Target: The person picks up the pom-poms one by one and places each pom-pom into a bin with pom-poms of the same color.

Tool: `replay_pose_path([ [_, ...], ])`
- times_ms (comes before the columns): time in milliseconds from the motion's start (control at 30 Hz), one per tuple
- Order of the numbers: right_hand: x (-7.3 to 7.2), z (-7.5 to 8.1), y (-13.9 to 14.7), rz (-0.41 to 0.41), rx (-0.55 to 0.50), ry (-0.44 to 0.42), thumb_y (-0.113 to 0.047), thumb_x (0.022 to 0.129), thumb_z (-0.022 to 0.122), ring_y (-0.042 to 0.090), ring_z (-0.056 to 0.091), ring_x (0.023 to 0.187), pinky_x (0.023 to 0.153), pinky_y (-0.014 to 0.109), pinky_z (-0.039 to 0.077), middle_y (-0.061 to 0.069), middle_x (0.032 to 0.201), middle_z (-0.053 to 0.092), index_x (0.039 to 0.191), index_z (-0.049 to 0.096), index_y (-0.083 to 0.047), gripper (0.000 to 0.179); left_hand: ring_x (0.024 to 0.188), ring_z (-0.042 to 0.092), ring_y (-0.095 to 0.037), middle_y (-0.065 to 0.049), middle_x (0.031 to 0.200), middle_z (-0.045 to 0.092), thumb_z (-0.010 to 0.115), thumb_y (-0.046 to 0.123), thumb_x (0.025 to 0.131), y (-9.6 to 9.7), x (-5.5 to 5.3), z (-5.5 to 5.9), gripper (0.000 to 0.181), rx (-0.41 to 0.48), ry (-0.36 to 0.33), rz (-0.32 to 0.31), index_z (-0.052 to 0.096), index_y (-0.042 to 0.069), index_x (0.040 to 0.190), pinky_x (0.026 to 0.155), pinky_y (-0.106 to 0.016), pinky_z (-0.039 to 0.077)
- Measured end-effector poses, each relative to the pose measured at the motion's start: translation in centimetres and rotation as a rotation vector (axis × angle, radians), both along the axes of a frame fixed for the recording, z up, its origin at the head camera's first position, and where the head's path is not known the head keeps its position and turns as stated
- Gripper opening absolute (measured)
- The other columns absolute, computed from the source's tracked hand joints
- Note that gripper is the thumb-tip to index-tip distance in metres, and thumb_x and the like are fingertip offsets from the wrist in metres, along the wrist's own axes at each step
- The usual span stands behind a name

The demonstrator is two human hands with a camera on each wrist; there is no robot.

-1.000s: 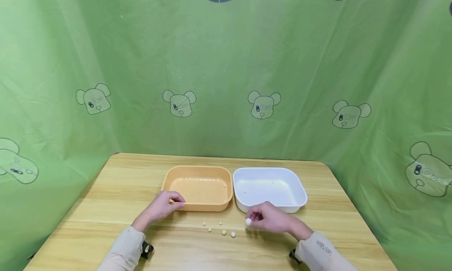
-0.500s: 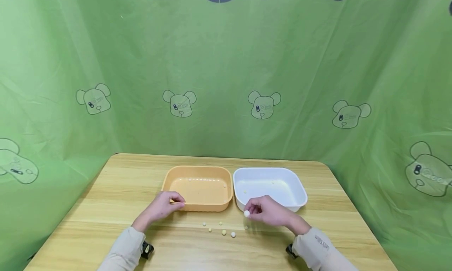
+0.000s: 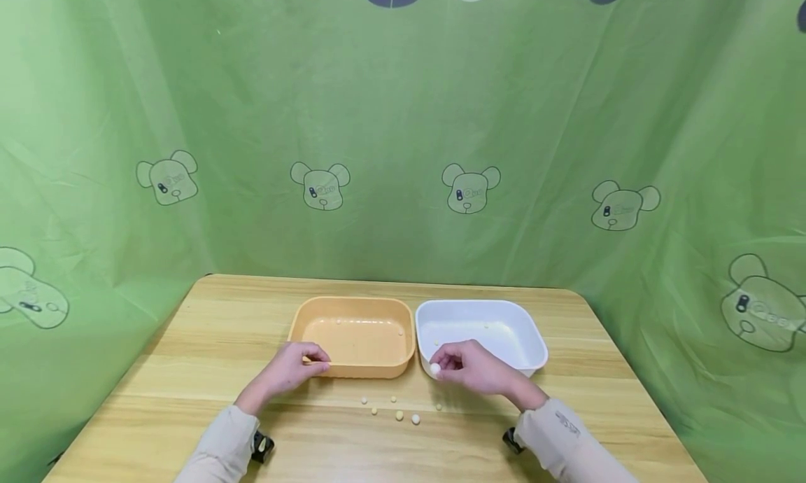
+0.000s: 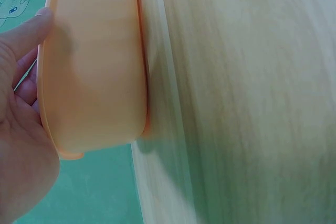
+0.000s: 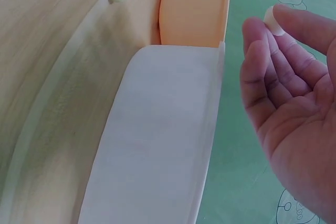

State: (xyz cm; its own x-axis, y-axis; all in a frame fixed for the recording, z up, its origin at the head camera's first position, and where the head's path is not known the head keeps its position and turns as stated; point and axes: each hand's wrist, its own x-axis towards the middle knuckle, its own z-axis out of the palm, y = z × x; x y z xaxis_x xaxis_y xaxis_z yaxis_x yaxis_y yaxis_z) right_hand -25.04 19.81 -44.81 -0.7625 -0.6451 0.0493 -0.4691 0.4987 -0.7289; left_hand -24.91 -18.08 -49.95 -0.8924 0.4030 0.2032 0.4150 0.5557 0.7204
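Between clamped fingertips of right hand (image 5: 296, 119): white ball (image 5: 272, 22). Left hand (image 4: 23, 148) grips orange tray (image 4: 100, 77); head view alone shows pellets (image 3: 338, 322) inside.

I wear a loose, long sleeve in pale beige on each arm: the left sleeve (image 3: 220, 441) is plain where it shows and creased near the cuff, while the right sleeve (image 3: 576, 448) bears a dark, outlined marking (image 3: 567, 423), too small to read. A small black device (image 3: 262, 446) sits at my left wrist and another black device (image 3: 513, 440) at my right. My left hand (image 3: 292, 367) and right hand (image 3: 474, 368) are bare.
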Motion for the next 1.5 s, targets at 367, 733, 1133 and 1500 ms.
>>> replay_pose_path([
  [367,-0.8,0.3,-0.8,-0.013,-0.007,0.021,-0.01,0.087,0.067,0.011,0.058,0.076,0.068,0.026,0.051,-0.005,0.081,0.062,0.1,0.067,-0.005,0.014,0.082,0.061,-0.009,0.01,0.085,0.066,0.069,0.02,0.087,0.1,0.1,0.3,0.005,0.007,-0.015,0.011,0.071,0.015,0.088,0.074,-0.026,0.05],
  [733,-1.5,0.7,-1.9,-0.002,-0.017,0.029,-0.012,0.089,0.066,0.01,0.058,0.072,0.066,0.026,0.05,-0.004,0.077,0.062,0.098,0.067,-0.004,0.012,0.081,0.061,-0.01,0.01,0.084,0.066,0.069,0.019,0.087,0.1,0.1,0.3,0.005,0.002,-0.013,0.008,0.071,0.015,0.087,0.074,-0.026,0.05],
  [1133,-2.2,1.4,-3.2,-0.024,-0.022,0.014,-0.009,0.09,0.064,0.013,0.057,0.071,0.064,0.026,0.049,-0.001,0.076,0.061,0.099,0.066,-0.002,0.012,0.082,0.061,-0.008,0.012,0.085,0.065,0.069,0.019,0.087,0.1,0.3,0.4,0.005,-0.009,-0.013,0.012,0.071,0.015,0.089,0.075,-0.026,0.05],
  [1500,-3.3,1.8,-4.4,-0.009,-0.002,0.086,-0.008,0.091,0.061,0.01,0.056,0.069,0.062,0.025,0.048,-0.001,0.077,0.061,0.101,0.065,0.002,0.015,0.082,0.061,-0.01,0.012,0.085,0.065,0.069,0.019,0.087,0.1,0.2,0.5,0.004,-0.014,-0.016,0.01,0.071,0.016,0.088,0.075,-0.027,0.05],
])
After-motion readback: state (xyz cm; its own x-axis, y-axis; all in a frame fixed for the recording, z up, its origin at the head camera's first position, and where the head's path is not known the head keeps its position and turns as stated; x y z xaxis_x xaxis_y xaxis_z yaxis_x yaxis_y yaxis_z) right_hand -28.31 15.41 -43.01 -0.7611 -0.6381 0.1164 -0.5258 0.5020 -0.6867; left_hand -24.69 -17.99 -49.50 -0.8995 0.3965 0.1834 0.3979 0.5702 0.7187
